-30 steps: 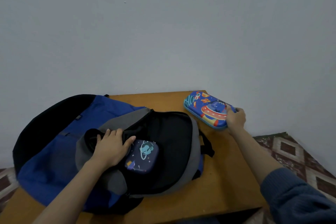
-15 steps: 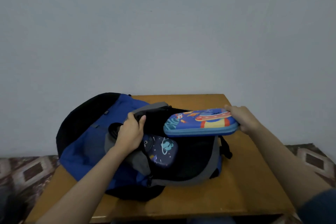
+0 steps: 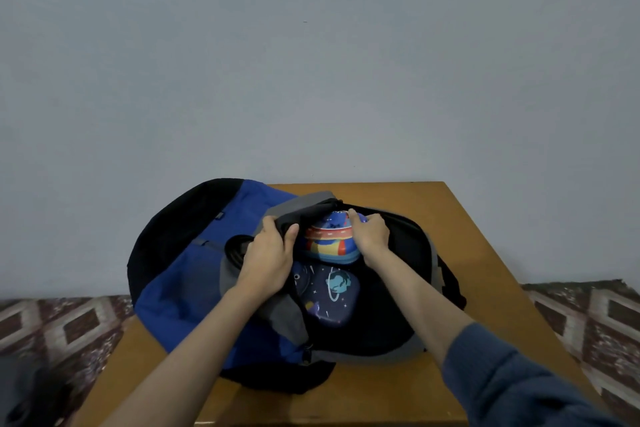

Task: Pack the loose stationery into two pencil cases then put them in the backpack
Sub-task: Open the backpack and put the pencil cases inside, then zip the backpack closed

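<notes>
Gripping the grey flap of the backpack [image 3: 180,281], the left hand [image 3: 268,258] holds it lifted. Right hand [image 3: 369,236] curls round the bright pencil case [image 3: 327,241], partly inside the opening at 12 o'clock. Dark pencil case [image 3: 329,295] lies inside, just beside it at 6 o'clock. Backpack sits on counter [image 3: 485,270].

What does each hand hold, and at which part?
Left hand grips the backpack by its grey opening flap; right hand holds the UFO pencil case at its right end.
</notes>
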A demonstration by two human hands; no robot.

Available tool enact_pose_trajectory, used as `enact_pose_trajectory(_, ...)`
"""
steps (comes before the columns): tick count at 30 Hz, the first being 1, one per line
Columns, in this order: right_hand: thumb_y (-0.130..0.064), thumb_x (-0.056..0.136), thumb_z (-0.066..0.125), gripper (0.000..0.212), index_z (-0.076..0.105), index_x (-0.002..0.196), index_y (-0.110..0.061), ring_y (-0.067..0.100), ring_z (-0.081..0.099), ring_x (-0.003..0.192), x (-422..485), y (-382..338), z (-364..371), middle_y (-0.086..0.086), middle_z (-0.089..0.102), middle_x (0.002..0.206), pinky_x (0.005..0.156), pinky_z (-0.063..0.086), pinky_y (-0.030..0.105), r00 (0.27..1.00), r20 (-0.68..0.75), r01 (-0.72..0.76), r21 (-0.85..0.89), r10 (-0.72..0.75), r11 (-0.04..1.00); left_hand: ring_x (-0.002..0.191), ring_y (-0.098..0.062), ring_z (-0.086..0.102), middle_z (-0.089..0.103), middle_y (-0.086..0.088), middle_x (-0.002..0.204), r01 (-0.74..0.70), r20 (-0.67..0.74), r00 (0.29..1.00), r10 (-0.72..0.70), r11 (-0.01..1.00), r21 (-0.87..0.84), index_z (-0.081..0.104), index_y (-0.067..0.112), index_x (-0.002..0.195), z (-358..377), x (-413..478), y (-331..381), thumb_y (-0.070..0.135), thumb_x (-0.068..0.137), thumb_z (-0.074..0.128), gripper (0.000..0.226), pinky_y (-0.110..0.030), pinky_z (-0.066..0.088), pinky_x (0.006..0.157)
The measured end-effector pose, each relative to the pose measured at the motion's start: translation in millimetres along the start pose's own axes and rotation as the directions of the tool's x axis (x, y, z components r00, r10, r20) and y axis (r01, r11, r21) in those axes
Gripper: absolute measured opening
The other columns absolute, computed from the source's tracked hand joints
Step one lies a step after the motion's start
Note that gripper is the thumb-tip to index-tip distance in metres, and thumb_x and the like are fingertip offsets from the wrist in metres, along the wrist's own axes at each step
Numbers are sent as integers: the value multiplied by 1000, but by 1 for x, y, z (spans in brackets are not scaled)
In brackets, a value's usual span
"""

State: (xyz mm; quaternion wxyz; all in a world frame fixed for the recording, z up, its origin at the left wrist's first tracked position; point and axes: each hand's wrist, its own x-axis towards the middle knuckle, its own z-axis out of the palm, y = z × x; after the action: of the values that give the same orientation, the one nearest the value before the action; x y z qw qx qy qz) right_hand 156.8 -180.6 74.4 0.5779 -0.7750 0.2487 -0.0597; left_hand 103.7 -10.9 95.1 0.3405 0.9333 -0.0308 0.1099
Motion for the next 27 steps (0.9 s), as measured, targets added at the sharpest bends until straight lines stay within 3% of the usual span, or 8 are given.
enact_pose_trajectory(2, -33, 92, 55, 34, 53, 97, 0, 28, 55, 96, -1, 3, -1, 21, 59, 119, 72, 34, 27, 999, 28, 27, -157, -23, 987, 99, -38, 56, 60, -16, 107, 15, 16, 1000, -16, 1000, 13, 39, 7, 116, 3, 0, -8, 41, 98, 35, 40, -39, 40, 76)
enact_pose_trajectory(4, -26, 89, 57, 24, 53, 98, -4, 30, 56, 101, -3, 2, -6, 19, 57, 120, 74, 39, 30, 996, 37, 91, -353, -83, 931, 100, -36, 56, 59, -14, 108, 14, 41, 999, -16, 999, 43, 40, 8, 114, 6, -2, -13, 43, 97, 36, 39, -37, 40, 74)
enact_pose_trajectory(8, -11, 89, 50, 30, 60, 118, -11, 30, 51, 112, -20, -2, -12, 8, 57, 121, 86, 44, 36, 895, 112, 398, -638, -432, 659, 105, -28, 54, 58, -8, 109, -44, 86, 996, 31, 988, 149, 43, 10, 113, 10, -7, -12, 45, 96, 39, 39, -39, 40, 89)
enact_pose_trajectory(11, -8, 87, 47, 31, 69, 107, -12, 30, 55, 104, -25, 12, -12, 11, 64, 108, 73, 42, 33, 823, 369, 549, -712, -433, 438, 115, -23, 50, 57, -3, 118, -117, 114, 989, 93, 969, 220, 48, 12, 119, 9, -5, -15, 49, 94, 40, 45, -38, 28, 107)
enact_pose_trajectory(16, -15, 89, 48, 36, 64, 120, -22, 31, 55, 102, -30, 18, -26, 9, 65, 113, 73, 44, 34, 799, 476, 600, -670, -368, 437, 130, -22, 38, 48, -3, 139, -102, -36, 993, 115, 962, 252, 58, 16, 123, -10, -6, -30, 47, 94, 43, 46, -38, 29, 106)
enact_pose_trajectory(21, -7, 89, 46, 34, 67, 115, -14, 26, 59, 109, -39, 11, -48, 7, 66, 118, 88, 49, 36, 809, 359, 586, -550, -465, 595, 128, -33, 34, 43, -14, 138, 223, -326, 933, -152, 956, 191, 48, 8, 131, -30, -25, -41, 38, 95, 46, 47, -47, 27, 102)
enact_pose_trajectory(24, -4, 90, 46, 32, 68, 111, -8, 24, 61, 105, -40, 2, -67, 8, 68, 115, 86, 43, 22, 805, 254, 585, -495, -537, 642, 131, -38, 33, 33, -22, 145, 490, -114, 852, -512, 854, -176, 28, -1, 142, -31, -36, -47, 44, 97, 38, 65, -46, 30, 106)
enact_pose_trajectory(27, -1, 89, 47, 29, 69, 107, -6, 18, 59, 85, -43, -13, -85, 10, 69, 107, 77, 38, 17, 809, 145, 571, -419, -569, 706, 125, -36, 43, 37, -21, 144, 588, 83, 798, -597, 742, -323, 26, -3, 144, -26, -41, -41, 51, 96, 33, 72, -40, 39, 99)
